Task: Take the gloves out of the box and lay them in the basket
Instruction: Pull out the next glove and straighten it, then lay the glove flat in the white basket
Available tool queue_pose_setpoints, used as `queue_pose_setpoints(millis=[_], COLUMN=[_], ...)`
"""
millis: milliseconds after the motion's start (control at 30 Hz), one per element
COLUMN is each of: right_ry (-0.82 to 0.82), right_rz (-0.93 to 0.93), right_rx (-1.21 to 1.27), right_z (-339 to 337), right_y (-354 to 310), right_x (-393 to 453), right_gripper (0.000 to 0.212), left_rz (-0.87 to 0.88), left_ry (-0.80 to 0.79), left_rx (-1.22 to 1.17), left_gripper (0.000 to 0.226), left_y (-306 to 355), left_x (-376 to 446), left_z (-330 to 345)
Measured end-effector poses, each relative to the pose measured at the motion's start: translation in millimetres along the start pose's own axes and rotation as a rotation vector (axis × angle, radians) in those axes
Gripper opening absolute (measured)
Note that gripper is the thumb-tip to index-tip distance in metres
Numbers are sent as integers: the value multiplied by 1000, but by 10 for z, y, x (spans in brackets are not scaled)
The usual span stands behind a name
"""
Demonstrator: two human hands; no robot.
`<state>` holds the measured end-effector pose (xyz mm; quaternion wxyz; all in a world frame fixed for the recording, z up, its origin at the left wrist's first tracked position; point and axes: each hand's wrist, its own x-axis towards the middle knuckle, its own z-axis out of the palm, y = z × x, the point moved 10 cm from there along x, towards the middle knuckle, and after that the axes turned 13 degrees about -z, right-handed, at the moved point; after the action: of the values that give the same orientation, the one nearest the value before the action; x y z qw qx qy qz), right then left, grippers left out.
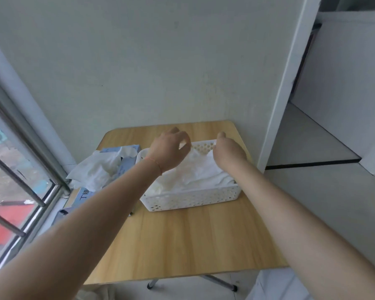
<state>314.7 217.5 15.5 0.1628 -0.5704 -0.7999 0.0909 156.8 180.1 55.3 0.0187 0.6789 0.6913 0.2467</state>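
A white perforated basket (pixel 193 198) stands on the wooden table (pixel 182 239) and holds a heap of thin white gloves (pixel 195 174). Both hands hover over its far side. My left hand (pixel 169 148) and my right hand (pixel 226 149) each pinch a far corner of the top glove, which hangs stretched between them down into the basket. Left of the basket lies the blue glove box (pixel 128 163), with more white gloves (pixel 95 172) spilling out of its opening.
The table stands in a corner, with a wall behind it and a window with metal bars (pixel 15 169) at the left. A white door frame (pixel 286 87) and an open floor lie to the right. The table's metal legs (pixel 219 280) show below its near edge.
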Motion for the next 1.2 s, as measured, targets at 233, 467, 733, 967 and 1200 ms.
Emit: queue_pose_setpoints(millis=[233,467,733,967,1200], right_ry=[-31,-7,106,75,58], right_rz=[-177,-185,-231,-450,-584], right_rx=[-353,-491,-266,-71,44], right_z=[85,48,-196,138,461], right_y=[-255,-317,-801,-1975,-2893], right_x=[-50,-132,-22,11,36], right_gripper=[45,42,20,14,14], left_rz=[-55,-124,-132,-266,-504], left_ry=[-431,-659,-131,50,196], left_rx=[344,400,139,-234,-215], left_gripper=[73,87,42,26,25], left_y=[-288,-470,-493,-1351,-2373], left_x=[-387,-602,-321,-576,-906], left_z=[541,827,32,-721,-1159])
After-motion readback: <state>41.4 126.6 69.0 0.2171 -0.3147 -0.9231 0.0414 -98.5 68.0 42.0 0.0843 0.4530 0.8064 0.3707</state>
